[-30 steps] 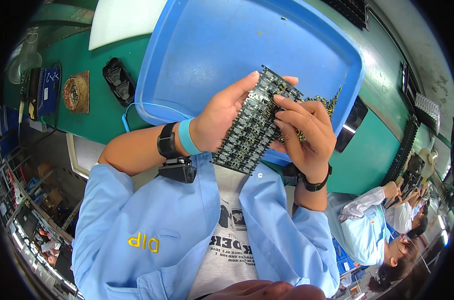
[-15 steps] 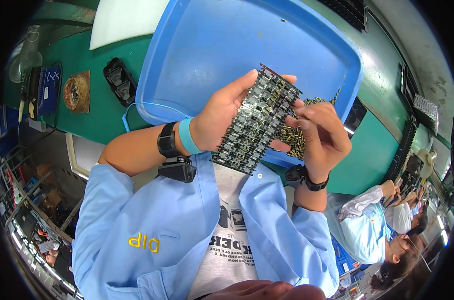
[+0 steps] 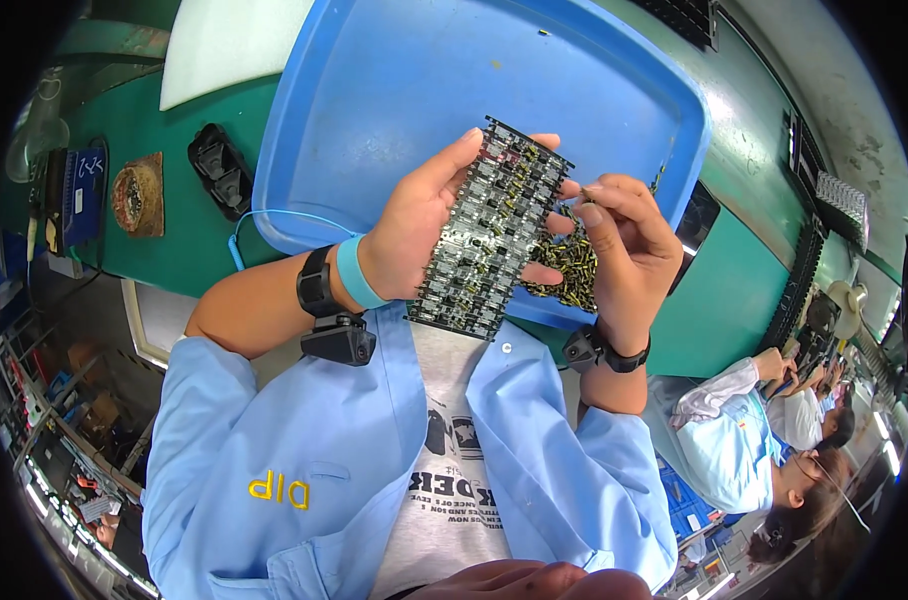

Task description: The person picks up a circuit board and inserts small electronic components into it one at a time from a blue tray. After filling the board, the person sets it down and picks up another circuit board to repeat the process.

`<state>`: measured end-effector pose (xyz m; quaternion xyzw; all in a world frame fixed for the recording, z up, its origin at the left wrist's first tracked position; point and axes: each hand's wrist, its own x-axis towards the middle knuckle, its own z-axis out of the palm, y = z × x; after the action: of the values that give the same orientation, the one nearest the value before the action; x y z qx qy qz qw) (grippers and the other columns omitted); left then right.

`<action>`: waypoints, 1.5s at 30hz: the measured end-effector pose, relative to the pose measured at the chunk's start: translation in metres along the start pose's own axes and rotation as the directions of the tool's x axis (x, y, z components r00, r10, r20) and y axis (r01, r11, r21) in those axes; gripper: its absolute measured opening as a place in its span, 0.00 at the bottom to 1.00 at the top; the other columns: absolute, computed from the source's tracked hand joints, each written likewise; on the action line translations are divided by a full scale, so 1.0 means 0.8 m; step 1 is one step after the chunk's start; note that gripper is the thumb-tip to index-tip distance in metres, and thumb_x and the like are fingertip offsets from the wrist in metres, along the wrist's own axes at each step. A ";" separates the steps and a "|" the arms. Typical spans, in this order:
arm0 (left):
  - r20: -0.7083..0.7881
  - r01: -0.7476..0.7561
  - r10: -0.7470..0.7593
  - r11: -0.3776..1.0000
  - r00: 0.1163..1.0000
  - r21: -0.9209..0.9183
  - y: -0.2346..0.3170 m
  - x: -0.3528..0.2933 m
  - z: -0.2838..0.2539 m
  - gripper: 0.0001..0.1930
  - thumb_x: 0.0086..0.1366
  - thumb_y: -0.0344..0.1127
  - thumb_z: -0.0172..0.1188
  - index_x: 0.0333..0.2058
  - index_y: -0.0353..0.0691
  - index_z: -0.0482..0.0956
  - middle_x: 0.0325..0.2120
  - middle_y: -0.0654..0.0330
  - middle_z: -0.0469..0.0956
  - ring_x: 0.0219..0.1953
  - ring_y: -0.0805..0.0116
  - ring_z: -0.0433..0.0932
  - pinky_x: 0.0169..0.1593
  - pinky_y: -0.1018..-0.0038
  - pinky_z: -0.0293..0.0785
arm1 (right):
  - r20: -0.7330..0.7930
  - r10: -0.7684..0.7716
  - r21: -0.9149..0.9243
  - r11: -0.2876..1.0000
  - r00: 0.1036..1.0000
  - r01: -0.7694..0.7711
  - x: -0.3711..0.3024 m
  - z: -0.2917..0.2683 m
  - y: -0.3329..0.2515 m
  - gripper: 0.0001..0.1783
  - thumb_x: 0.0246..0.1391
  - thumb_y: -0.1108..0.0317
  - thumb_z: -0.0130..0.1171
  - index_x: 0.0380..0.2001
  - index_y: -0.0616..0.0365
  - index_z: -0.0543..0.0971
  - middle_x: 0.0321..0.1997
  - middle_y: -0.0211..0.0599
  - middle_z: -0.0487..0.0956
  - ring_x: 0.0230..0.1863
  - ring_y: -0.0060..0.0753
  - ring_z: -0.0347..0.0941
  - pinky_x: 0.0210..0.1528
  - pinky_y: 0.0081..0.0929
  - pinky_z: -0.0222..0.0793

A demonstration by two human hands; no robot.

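My left hand (image 3: 414,225) grips a dark circuit board panel (image 3: 489,235) from below, thumb along its upper left edge and fingertips showing past the right edge. Rows of small silvery and black parts cover the panel, which is held tilted. Right of the board, my right hand (image 3: 629,240) pinches a tiny component (image 3: 587,196) between thumb and fingers; its exact kind is too small to make out. A heap of small black-and-yellow components (image 3: 566,268) lies behind the hands in a blue tray (image 3: 394,110).
On the green table (image 3: 189,255) left of the tray are a black plastic holder (image 3: 220,170), a round brown tin (image 3: 137,198) and a blue box (image 3: 84,190). A white sheet (image 3: 224,50) lies at the far left. Co-workers (image 3: 729,440) sit at the right.
The board and both hands have shifted slightly left in view, along with the whole scene. My right thumb and fingers have come together in a pinch beside the board's right edge.
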<state>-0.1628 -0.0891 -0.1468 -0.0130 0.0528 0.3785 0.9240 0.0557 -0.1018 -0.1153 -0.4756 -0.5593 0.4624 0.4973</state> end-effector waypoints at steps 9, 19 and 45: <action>-0.004 0.008 -0.008 1.000 1.000 0.011 -0.002 0.003 0.002 0.35 0.84 0.60 0.33 0.78 0.42 0.55 0.65 0.48 0.74 0.65 0.49 0.77 0.65 0.35 0.76 | -0.007 0.045 0.093 0.995 0.999 -0.045 0.001 0.000 0.000 0.10 0.64 0.84 0.65 0.47 0.69 0.86 0.51 0.42 0.84 0.46 0.27 0.83 0.46 0.19 0.79; 0.010 0.010 -0.010 1.000 1.000 0.006 -0.002 0.003 0.004 0.35 0.84 0.60 0.33 0.78 0.42 0.55 0.65 0.49 0.74 0.64 0.50 0.78 0.64 0.34 0.76 | 0.010 0.154 0.132 0.979 0.988 -0.154 -0.002 -0.003 -0.005 0.08 0.66 0.80 0.65 0.47 0.69 0.83 0.49 0.40 0.84 0.50 0.28 0.82 0.54 0.25 0.77; -0.082 -0.057 0.073 0.983 0.994 0.177 0.001 -0.020 -0.003 0.34 0.85 0.58 0.32 0.77 0.39 0.57 0.67 0.47 0.73 0.65 0.59 0.77 0.71 0.63 0.71 | 0.325 -0.399 -0.520 0.682 0.857 0.515 -0.011 0.055 -0.002 0.14 0.46 0.80 0.76 0.38 0.56 0.87 0.36 0.33 0.80 0.40 0.41 0.73 0.49 0.39 0.74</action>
<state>-0.1749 -0.1000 -0.1477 0.0529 0.1270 0.4015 0.9055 0.0122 -0.1125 -0.1185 -0.4050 -0.8191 0.1680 0.3699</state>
